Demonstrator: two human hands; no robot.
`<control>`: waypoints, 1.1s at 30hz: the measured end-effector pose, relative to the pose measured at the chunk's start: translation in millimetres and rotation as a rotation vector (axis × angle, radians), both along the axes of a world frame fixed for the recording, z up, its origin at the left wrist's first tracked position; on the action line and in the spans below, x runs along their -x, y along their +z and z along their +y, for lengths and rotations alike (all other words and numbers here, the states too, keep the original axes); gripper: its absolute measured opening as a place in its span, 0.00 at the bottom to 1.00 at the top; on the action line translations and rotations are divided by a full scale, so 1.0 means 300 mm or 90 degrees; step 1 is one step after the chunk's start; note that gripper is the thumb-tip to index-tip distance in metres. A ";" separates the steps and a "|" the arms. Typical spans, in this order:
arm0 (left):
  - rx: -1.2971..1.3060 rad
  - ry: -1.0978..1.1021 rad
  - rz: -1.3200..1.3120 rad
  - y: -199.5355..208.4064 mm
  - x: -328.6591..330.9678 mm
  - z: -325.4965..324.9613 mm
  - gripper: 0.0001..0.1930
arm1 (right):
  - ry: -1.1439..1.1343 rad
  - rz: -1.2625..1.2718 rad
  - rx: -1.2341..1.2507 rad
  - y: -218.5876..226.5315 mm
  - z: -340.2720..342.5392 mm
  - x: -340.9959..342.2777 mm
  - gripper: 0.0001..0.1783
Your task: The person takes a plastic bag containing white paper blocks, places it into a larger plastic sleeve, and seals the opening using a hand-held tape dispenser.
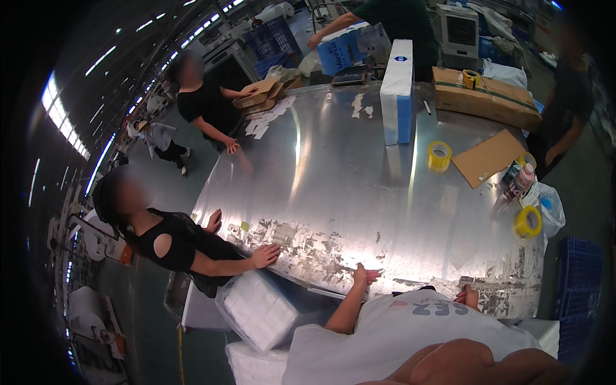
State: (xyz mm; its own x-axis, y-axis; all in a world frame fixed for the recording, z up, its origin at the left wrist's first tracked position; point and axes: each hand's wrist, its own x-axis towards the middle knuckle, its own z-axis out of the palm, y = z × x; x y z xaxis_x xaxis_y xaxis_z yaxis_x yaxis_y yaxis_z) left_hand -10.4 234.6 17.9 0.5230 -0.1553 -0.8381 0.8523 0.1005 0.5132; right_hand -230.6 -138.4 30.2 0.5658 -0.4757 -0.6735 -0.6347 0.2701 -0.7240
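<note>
My left hand (366, 276) rests at the near edge of a large metal table (333, 186), its fingers stretched out and holding nothing. To its right, my right hand (470, 297) is at the same edge, nearest to a scuffed, peeling patch of the tabletop. Its fingers point inward and look slightly apart, with nothing seen in them. Across the table stands a tall white and blue package (399, 93). A roll of yellow tape (439, 156) sits right of it, beside a flat piece of brown cardboard (489, 158).
Another yellow tape roll (527, 222) and a bottle (521, 182) are at the right edge. A long carton (484, 99) lies at the far right. Co-workers stand around the table; one at left rests a hand (265, 256) on it. Wrapped white packs (260, 308) sit below.
</note>
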 end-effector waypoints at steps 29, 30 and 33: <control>0.001 -0.022 -0.024 0.017 0.006 -0.003 0.37 | -0.007 -0.003 0.002 -0.019 -0.006 0.005 0.33; 0.001 -0.020 -0.025 0.021 0.008 -0.005 0.36 | -0.007 -0.003 0.005 -0.019 -0.006 0.005 0.33; -0.010 -0.015 -0.038 0.029 0.015 -0.006 0.36 | -0.001 -0.008 -0.001 -0.013 -0.006 0.005 0.33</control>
